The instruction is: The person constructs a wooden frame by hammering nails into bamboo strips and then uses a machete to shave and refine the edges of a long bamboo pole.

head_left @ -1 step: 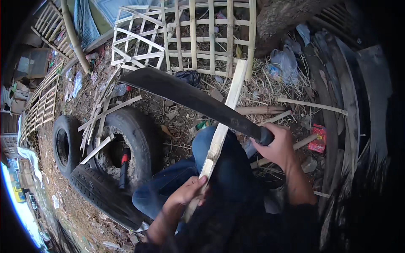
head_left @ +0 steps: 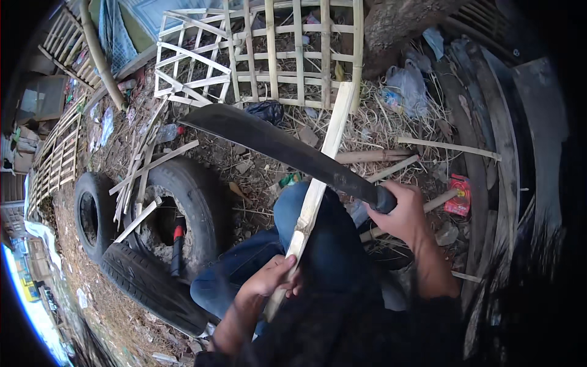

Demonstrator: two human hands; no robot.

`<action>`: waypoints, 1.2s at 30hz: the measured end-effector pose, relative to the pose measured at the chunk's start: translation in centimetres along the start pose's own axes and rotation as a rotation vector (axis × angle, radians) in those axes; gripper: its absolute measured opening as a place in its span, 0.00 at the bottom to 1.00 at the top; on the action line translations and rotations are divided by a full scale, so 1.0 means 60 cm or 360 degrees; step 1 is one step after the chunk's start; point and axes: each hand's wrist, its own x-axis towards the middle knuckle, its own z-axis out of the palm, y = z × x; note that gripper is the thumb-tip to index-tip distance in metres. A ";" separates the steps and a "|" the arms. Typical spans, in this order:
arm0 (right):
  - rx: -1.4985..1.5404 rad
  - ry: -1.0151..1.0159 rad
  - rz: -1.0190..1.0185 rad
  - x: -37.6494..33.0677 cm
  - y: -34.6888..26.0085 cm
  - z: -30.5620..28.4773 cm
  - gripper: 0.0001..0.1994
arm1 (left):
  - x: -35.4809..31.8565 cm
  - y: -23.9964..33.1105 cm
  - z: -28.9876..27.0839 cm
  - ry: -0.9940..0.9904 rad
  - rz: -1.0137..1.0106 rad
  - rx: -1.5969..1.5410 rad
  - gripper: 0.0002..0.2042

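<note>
My right hand (head_left: 400, 211) is closed round the handle of a machete (head_left: 278, 145). Its broad dark blade reaches up and left, lying across a pale bamboo strip (head_left: 333, 137). Near its lower end, my left hand (head_left: 273, 278) grips that strip with the thumb on top. The strip slants up and away over my jeans-clad knee (head_left: 299, 211), and a rough notched node shows just above the left thumb. Where blade and strip cross, the blade hides a short stretch of the strip.
Old tyres (head_left: 189, 208) lie at the left, with a red-and-black handle (head_left: 177, 248) leaning in one. Loose bamboo strips (head_left: 156, 165) rest against them. Beyond stands a bamboo lattice (head_left: 298, 55). At right are a red packet (head_left: 457, 196), plastic bags (head_left: 406, 88) and long planks (head_left: 507, 153).
The view has shifted slightly, so the surroundings sit a little further left and up. Both hands keep their holds; the blade tip appears slightly lower and further right.
</note>
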 end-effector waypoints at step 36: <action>-0.0723 0.0679 0.0995 0.157 0.207 -0.144 0.14 | -0.082 -0.006 -0.061 0.0081 -0.0259 0.0142 0.24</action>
